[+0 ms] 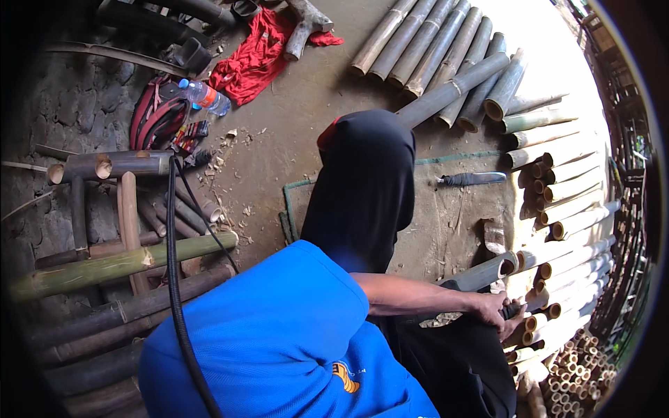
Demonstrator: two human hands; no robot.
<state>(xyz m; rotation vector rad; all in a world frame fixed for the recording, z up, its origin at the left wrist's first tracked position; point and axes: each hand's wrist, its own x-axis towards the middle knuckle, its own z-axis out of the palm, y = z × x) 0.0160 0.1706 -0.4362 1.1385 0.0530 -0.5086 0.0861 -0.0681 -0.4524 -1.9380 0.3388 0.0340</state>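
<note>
My left hand (490, 310) reaches across past my raised knee, its fingers closed at a dark, wrapped-looking handle (511, 310). Just beyond it, my right hand (514, 326) shows only in part, curled close to the same handle; my left hand and black trouser leg hide the rest. A grey-green bamboo tube (481, 274) lies next to my hands, its open end toward the bamboo pile. Farther off, a knife (476, 179) with a dark wrapped grip rests on a mat (435, 209) edged in green.
Bamboo tubes (568, 191) lie in rows along the right; longer ones (418, 49) lie at the far side. Small cut rings (575, 373) are heaped lower right. A bamboo frame (125, 164), bottle (205, 96), bag (159, 115) and red cloth (258, 56) are at left.
</note>
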